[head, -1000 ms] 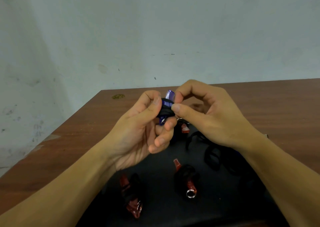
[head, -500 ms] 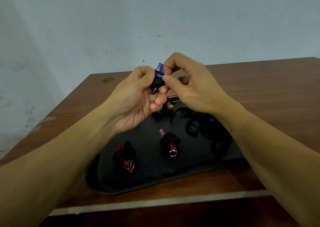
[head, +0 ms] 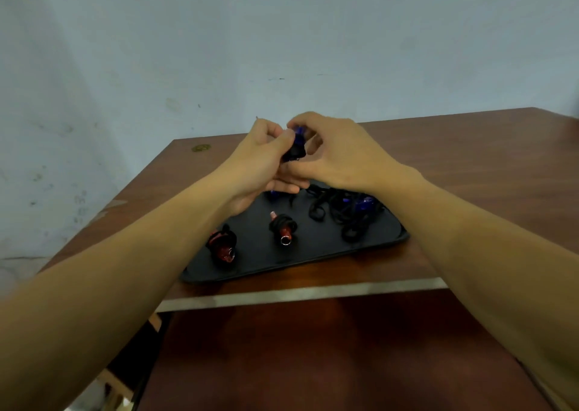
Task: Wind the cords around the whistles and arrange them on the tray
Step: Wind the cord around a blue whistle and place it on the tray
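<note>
Whistle in hand: blue whistle (head: pixel 297 143) with black cord bundled round its middle, held in the air above the far edge of the tray, between both hands.
Left hand: left hand (head: pixel 262 163) grips the wound body, thumb pressed on the cord, fingers (head: pixel 283 187) curled underneath.
Right hand: right hand (head: pixel 340 154) pinches at the whistle's top end and the cord, fingers bent close round it.
Change: a second ago the hands were near the camera and filled the view; now they have moved out and down toward the tray, with the grip the same. The cord bundle looks as full as before.
Meaning for the task: judged from this, winding on this whistle is at or near its end, and setting it down on the tray is likely next.
Tray: black tray (head: pixel 316 262) on the desk (head: pixel 470 160), lying near the desk's front edge.
Wound whistles, counted: two red whistles with cord wrapped, one (head: pixel 223 244) near the tray's front left corner, one (head: pixel 283 228) toward the middle.
Unwound pile: tangle of loose black cords (head: pixel 344 216) at the tray's right end, with at least one blue whistle (head: pixel 363 204) in it; the exact count is hidden by the tangle.
Partly hidden: a small blue piece (head: pixel 273 194) shows under the left hand; what it is cannot be told.
</note>
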A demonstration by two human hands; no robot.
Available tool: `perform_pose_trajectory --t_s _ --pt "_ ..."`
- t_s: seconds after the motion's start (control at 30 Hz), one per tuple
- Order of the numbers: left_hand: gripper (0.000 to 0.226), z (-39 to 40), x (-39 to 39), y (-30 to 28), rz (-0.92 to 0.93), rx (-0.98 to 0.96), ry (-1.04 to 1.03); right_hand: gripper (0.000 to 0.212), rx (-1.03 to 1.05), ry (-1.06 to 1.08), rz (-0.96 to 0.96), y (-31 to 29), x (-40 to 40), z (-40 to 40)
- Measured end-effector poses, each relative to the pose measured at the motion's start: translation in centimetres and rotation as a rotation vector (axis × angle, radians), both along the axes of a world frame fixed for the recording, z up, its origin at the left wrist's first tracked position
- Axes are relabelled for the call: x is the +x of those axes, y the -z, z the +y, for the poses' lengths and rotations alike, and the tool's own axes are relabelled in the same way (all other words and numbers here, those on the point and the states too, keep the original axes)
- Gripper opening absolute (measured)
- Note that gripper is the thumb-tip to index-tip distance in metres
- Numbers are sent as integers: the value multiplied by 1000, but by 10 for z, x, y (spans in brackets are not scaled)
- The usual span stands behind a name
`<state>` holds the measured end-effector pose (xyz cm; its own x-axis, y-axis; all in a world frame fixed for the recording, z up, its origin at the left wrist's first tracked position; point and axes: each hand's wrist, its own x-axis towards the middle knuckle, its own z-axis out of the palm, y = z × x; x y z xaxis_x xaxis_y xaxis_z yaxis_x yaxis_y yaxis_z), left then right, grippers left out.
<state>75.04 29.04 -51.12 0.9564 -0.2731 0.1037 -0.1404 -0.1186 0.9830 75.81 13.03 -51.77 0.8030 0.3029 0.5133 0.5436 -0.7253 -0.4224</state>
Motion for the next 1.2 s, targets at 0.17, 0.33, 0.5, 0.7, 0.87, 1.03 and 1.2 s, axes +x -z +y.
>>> perform_pose_trajectory --t_s 0.17,0.33,0.5,0.7,0.87,1.03,1.2 --pt "30 19 -16 17 -233 450 -11 64 -9 7 100 17 -4 -14" --pt "49 41 -27 35 -448 986 52 67 -110 -132 348 35 -12 -20" --pt "63 43 -18 58 -480 1190 49 65 -226 -129 435 47 -15 -16" --pt "40 47 -10 70 -549 1221 -9 65 -273 -102 440 55 -10 -19" --pt "42 56 -6 68 -531 1263 -13 64 -292 -85 438 56 -5 -22" --pt "66 62 -7 62 -458 1213 56 62 -242 -121 435 51 -5 -25" --pt "59 65 -4 47 -492 1137 5 29 -104 -69 146 45 19 -26"
